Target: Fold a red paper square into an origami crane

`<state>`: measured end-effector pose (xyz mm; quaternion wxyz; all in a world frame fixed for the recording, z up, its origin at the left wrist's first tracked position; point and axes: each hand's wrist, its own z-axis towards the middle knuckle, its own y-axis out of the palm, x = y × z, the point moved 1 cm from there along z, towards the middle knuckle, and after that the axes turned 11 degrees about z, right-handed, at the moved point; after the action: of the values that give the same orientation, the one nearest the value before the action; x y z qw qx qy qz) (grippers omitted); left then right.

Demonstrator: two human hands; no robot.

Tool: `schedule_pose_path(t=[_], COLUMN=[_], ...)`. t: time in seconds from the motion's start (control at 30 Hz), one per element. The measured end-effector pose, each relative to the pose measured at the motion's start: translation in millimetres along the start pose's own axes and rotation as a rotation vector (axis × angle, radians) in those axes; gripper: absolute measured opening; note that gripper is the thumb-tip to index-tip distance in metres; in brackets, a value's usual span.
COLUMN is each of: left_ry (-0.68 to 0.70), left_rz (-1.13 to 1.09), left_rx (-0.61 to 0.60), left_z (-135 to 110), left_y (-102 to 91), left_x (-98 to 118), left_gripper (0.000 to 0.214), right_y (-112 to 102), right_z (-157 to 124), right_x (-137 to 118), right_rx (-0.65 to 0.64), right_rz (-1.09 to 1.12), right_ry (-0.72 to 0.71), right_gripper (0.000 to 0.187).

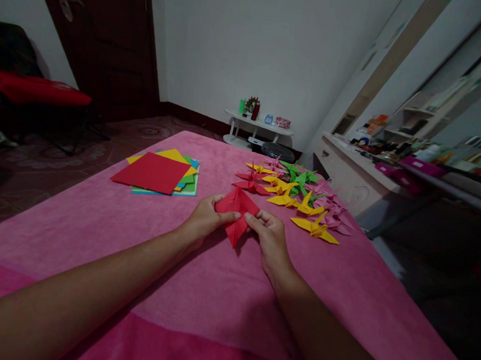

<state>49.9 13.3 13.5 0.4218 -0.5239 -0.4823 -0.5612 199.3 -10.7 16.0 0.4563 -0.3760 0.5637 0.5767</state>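
Observation:
A partly folded sheet of red origami paper (238,204) is held above the pink cloth, a diamond-like shape with one point towards me. My left hand (210,217) grips its left side, thumb on top and fingers underneath. On the right side, my right hand (268,228) pinches it the same way. Just beyond the paper lie red folded cranes (252,185). To the right of them sit several yellow cranes (314,228), with green cranes (301,178) and pink cranes (336,213) behind and beside them.
A stack of coloured paper squares, red sheet (153,172) on top, lies left on the pink-covered surface (99,225). Beyond stands a small white table (260,124) with bottles and flowers. A cluttered dresser (347,170) is at right, a chair with red fabric (34,88) at left.

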Motion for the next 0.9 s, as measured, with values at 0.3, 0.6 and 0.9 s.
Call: schedule_pose_path(t=[0.3,0.6,0.9], left_ry=[0.001,-0.054,-0.092], left_rz=[0.057,-0.004,-0.096], left_rx=[-0.093,-0.144,-0.174], left_z=[-3.2,-3.6,-2.3], left_y=[1.4,-0.7,-3.1], left_x=[1.7,2.6,-1.5], left_gripper=[0.037,0.042,0.036], right_y=[0.3,-4.3,-3.0], right_z=[-1.2,-1.6,-3.3], right_x=[6.6,7.7,6.9], right_rx=[-0.047,-0.026,-0.048], right_rz=[0.07,-0.011,-0.027], right_ry=[0.055,0.037,0.001], right_gripper=[0.023,0.028,0.026])
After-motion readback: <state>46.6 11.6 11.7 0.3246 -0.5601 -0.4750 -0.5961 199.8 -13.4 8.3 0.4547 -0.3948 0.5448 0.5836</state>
